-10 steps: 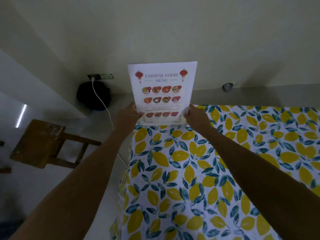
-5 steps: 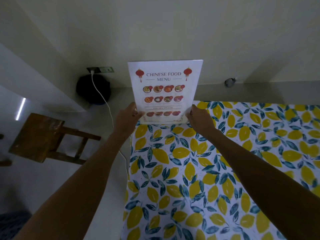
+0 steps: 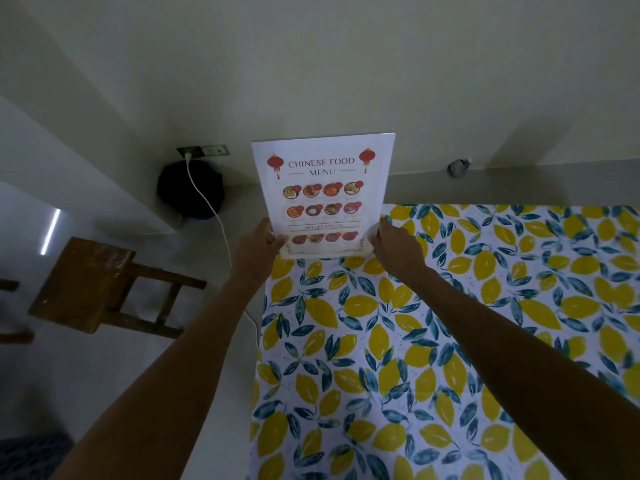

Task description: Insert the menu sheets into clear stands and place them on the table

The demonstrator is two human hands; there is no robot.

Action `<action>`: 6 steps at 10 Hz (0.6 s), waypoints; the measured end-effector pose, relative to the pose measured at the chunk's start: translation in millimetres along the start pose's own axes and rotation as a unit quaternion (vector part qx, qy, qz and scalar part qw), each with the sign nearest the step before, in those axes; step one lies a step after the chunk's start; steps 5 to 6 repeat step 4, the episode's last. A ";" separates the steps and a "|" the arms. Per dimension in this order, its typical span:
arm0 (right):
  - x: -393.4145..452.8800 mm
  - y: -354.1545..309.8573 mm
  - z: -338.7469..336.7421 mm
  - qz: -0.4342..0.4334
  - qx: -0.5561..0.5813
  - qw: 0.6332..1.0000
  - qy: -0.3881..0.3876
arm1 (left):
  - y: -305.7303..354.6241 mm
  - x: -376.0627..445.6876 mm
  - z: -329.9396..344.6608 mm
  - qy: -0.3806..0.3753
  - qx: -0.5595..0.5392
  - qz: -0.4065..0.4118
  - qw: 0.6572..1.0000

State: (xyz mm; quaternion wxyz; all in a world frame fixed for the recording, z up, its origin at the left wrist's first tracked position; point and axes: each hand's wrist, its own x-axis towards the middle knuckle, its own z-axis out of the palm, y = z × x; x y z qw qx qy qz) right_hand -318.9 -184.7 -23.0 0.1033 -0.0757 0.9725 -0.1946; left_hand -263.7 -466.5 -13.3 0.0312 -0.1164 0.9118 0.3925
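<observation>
Table [image 3: 450,358]: the largest item, covered by a cloth printed with yellow lemons and blue-green leaves; it fills the lower right, its far left corner under the hands.

Wall and floor: pale and bare, with a socket [image 3: 202,150] low on the wall.

Wooden chair [image 3: 86,289]: stands left of the table, well apart from it.

Menu stand [image 3: 323,199]: held upright over the table's far left corner, printed side toward the person. It reads "Chinese Food Menu" with rows of dish pictures. The sheet appears already seated; the clear stand itself can hardly be told from the paper, save for a pale border. Whether its foot touches the cloth cannot be told.

Dark round object [image 3: 190,188]: on the floor below the socket; nature unclear.

Left hand [image 3: 256,251]: grasps the stand's lower left edge, thumb on the front.

Right hand [image 3: 394,247]: grips the lower right edge likewise.

White cable [image 3: 211,209]: runs from the socket down past the table edge.

Small grey object [image 3: 457,167]: at the wall's foot, far right; too small to name.

Handling note, as judgement: the step is setting the stand down. It is best lowered level, its foot kept fully inside the table edge, since the corner is close. Both hands should let go only once it stands alone.
</observation>
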 end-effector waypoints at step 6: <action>-21.9 4.2 -7.4 0.037 0.079 0.993 -0.079 | 15.0 -17.0 16.6 -0.010 0.049 -0.075 0.996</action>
